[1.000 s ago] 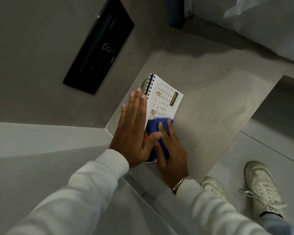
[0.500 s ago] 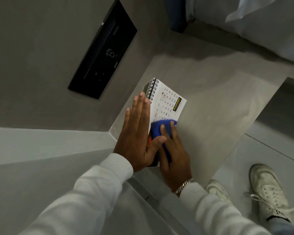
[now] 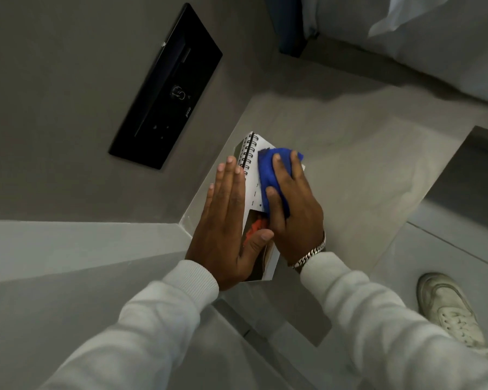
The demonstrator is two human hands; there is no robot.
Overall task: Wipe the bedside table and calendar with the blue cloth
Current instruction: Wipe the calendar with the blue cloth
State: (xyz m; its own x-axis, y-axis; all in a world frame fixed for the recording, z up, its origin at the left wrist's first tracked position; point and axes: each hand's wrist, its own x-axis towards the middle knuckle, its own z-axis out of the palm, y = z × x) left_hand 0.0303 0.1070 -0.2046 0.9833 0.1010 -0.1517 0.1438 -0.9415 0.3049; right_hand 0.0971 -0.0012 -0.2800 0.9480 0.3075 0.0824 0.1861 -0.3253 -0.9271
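A white spiral-bound calendar (image 3: 253, 180) stands on the grey bedside table (image 3: 364, 170), close to the wall. My left hand (image 3: 226, 220) lies flat against the calendar's left side, fingers straight, with the thumb across its lower picture. My right hand (image 3: 295, 209) presses the blue cloth (image 3: 271, 175) onto the upper part of the calendar page. The cloth and hand hide most of the printed dates. The calendar's back face is hidden.
A black control panel (image 3: 166, 88) is set in the grey wall at upper left. White bedding (image 3: 434, 32) lies beyond the table at upper right. My white shoe (image 3: 451, 311) stands on the tiled floor at lower right. A grey ledge runs at left.
My right hand has slid the blue cloth up the calendar page, from its lower part toward the spiral binding. My left hand has stayed flat on the calendar's side.
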